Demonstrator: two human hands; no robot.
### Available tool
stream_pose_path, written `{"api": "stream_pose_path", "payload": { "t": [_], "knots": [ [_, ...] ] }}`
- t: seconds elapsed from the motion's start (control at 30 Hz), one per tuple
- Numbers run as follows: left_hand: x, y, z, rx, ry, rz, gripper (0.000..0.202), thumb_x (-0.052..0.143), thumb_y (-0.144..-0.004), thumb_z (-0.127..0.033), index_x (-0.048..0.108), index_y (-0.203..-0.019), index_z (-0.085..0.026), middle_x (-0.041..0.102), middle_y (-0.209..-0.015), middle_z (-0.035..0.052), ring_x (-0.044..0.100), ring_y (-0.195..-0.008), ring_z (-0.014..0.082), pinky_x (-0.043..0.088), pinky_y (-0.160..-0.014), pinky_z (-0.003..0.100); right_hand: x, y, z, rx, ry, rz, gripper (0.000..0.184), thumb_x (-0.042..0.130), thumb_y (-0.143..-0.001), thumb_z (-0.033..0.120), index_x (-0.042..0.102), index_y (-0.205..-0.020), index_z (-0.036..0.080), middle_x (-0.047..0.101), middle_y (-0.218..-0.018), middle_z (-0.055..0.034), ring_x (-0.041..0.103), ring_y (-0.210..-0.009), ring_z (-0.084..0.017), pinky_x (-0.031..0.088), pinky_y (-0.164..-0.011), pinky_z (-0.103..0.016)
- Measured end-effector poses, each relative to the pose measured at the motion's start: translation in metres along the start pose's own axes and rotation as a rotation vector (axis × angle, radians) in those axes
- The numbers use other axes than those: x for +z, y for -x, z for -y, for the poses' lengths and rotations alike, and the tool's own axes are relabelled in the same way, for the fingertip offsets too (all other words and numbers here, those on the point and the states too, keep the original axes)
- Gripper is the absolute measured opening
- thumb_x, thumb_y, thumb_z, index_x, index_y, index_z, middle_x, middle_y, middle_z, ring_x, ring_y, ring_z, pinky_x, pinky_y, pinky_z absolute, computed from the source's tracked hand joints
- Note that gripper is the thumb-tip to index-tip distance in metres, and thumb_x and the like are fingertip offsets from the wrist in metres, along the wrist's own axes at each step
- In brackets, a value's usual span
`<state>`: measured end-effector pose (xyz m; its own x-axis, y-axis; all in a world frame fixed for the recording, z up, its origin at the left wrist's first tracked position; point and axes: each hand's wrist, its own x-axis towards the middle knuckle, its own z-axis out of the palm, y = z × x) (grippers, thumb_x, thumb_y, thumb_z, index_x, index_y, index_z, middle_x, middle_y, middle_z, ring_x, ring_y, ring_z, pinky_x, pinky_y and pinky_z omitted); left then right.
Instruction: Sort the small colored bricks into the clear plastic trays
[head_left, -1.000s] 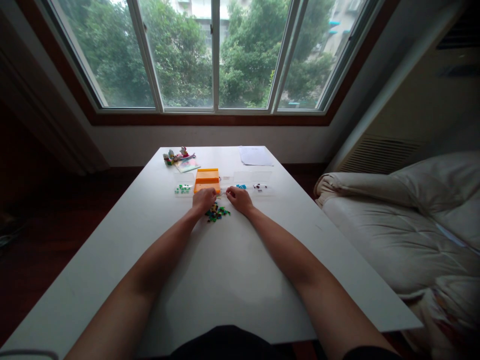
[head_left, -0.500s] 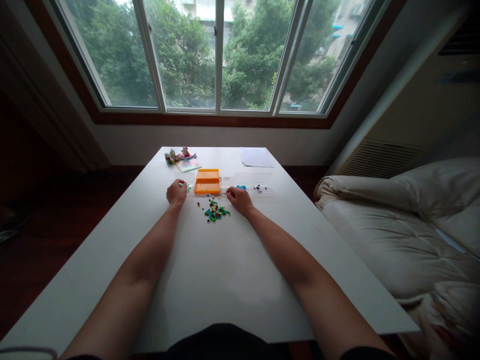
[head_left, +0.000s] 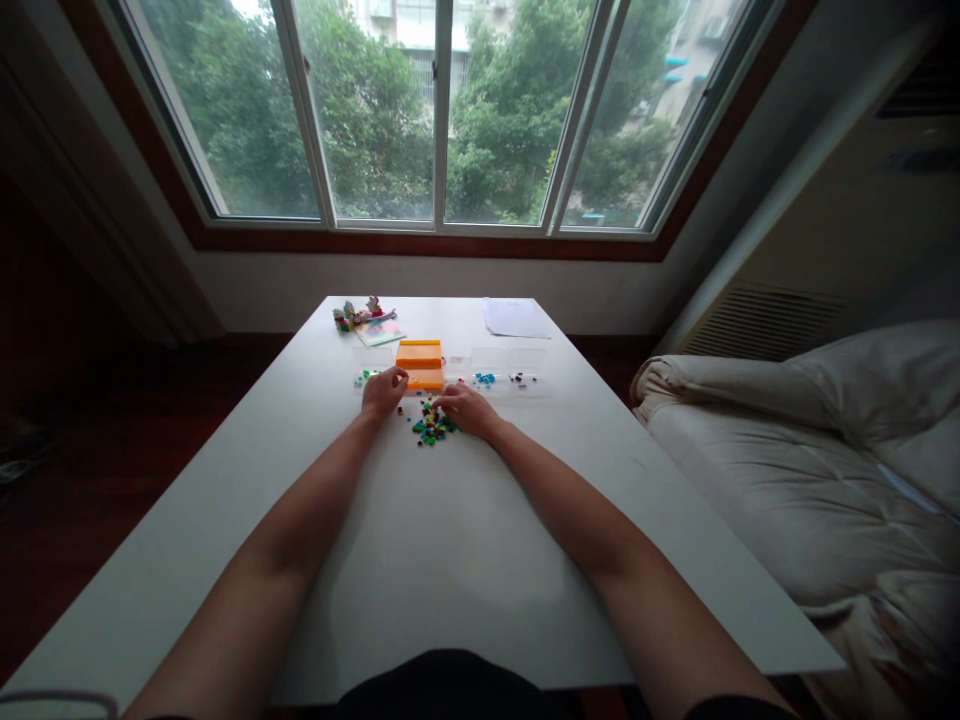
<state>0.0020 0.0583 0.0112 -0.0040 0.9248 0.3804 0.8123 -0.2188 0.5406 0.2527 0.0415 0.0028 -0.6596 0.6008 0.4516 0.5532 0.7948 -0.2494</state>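
A pile of small toy bricks (head_left: 433,428), mostly green with yellow, blue and dark ones, lies on the white table. My right hand (head_left: 466,408) rests at the pile's upper right edge, its fingers bent together over the bricks; their tips are too small to show what is between them. My left hand (head_left: 383,393) is at the front left corner of an orange box (head_left: 420,378), which lies opened out. Its thumb and fingertips are pinched together, and anything in them is too small to name.
Clear plastic trays flank the orange box, with green bricks (head_left: 365,378) at the left and blue bricks (head_left: 484,380) and dark bricks (head_left: 519,379) at the right. Assembled toy figures (head_left: 358,315) and paper sheets (head_left: 516,318) lie at the back. A beige sofa (head_left: 787,450) stands right.
My left hand has moved right, from the green bricks' tray to the orange box. My right hand has shifted slightly down and left onto the pile.
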Motion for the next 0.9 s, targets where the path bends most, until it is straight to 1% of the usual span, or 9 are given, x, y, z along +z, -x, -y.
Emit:
{"api": "stream_pose_path", "payload": {
  "t": [0.1, 0.2, 0.33, 0.43, 0.53, 0.63, 0.77, 0.9],
  "knots": [
    [0.005, 0.003, -0.006, 0.073, -0.009, 0.061, 0.024, 0.056, -0.087, -0.035, 0.073, -0.097, -0.021, 0.065, -0.071, 0.0013, 0.056, -0.066, 0.0167, 0.036, -0.063, 0.026, 0.000, 0.001, -0.003, 0.024, -0.010, -0.007, 0.024, 0.061, -0.089, 0.010, 0.077, -0.097, 0.025, 0.066, -0.097, -0.0057, 0.058, -0.094, -0.019, 0.046, -0.089, -0.031],
    [0.008, 0.006, -0.011, 0.139, -0.013, 0.112, 0.023, 0.058, -0.086, -0.034, 0.074, -0.096, -0.021, 0.066, -0.072, 0.0018, 0.055, -0.065, 0.0161, 0.035, -0.063, 0.027, 0.000, 0.002, -0.006, 0.064, -0.028, -0.024, 0.015, 0.064, -0.088, 0.015, 0.076, -0.092, 0.023, 0.066, -0.095, -0.0055, 0.058, -0.091, -0.019, 0.046, -0.086, -0.030],
    [0.008, 0.008, -0.014, 0.177, 0.009, 0.161, 0.023, 0.060, -0.085, -0.035, 0.075, -0.094, -0.020, 0.065, -0.069, 0.0009, 0.052, -0.061, 0.0146, 0.033, -0.060, 0.026, 0.002, 0.002, -0.009, 0.141, -0.049, -0.047, 0.010, 0.069, -0.085, 0.019, 0.074, -0.092, 0.023, 0.065, -0.091, -0.0043, 0.058, -0.088, -0.018, 0.045, -0.081, -0.028],
    [0.006, 0.009, -0.013, 0.205, 0.047, 0.220, 0.024, 0.061, -0.083, -0.036, 0.075, -0.091, -0.019, 0.061, -0.065, -0.0005, 0.049, -0.060, 0.0138, 0.032, -0.058, 0.026, 0.003, 0.001, -0.011, 0.214, -0.098, -0.046, 0.005, 0.071, -0.083, 0.020, 0.074, -0.085, 0.021, 0.064, -0.086, -0.0032, 0.057, -0.082, -0.016, 0.044, -0.076, -0.026],
    [0.004, 0.009, -0.011, 0.230, 0.095, 0.284, 0.024, 0.061, -0.081, -0.033, 0.076, -0.092, -0.018, 0.057, -0.061, -0.0022, 0.047, -0.060, 0.0130, 0.031, -0.057, 0.025, 0.003, -0.001, -0.013, 0.271, -0.165, -0.032, 0.003, 0.072, -0.082, 0.020, 0.075, -0.083, 0.020, 0.063, -0.080, -0.0017, 0.055, -0.074, -0.013, 0.042, -0.071, -0.025],
    [0.002, 0.008, -0.010, 0.241, 0.145, 0.334, 0.026, 0.060, -0.079, -0.032, 0.076, -0.094, -0.018, 0.055, -0.062, -0.0027, 0.047, -0.060, 0.0126, 0.032, -0.058, 0.024, 0.003, -0.002, -0.012, 0.292, -0.185, -0.023, 0.004, 0.073, -0.081, 0.023, 0.075, -0.083, 0.020, 0.063, -0.078, -0.0009, 0.054, -0.071, -0.013, 0.041, -0.069, -0.024],
    [0.001, 0.007, -0.011, 0.259, 0.181, 0.404, 0.028, 0.063, -0.078, -0.035, 0.076, -0.096, -0.018, 0.059, -0.066, -0.0018, 0.049, -0.064, 0.0131, 0.033, -0.059, 0.024, 0.004, -0.004, -0.010, 0.315, -0.162, -0.012, 0.003, 0.074, -0.079, 0.022, 0.075, -0.081, 0.020, 0.063, -0.079, -0.0009, 0.055, -0.072, -0.013, 0.041, -0.070, -0.024],
    [0.000, 0.006, -0.010, 0.270, 0.189, 0.424, 0.028, 0.064, -0.078, -0.037, 0.075, -0.096, -0.019, 0.061, -0.070, -0.0010, 0.050, -0.066, 0.0134, 0.035, -0.060, 0.023, 0.004, -0.004, -0.010, 0.332, -0.148, -0.024, 0.003, 0.071, -0.079, 0.020, 0.073, -0.078, 0.019, 0.064, -0.079, -0.0015, 0.055, -0.073, -0.013, 0.041, -0.070, -0.024]
  ]
}}
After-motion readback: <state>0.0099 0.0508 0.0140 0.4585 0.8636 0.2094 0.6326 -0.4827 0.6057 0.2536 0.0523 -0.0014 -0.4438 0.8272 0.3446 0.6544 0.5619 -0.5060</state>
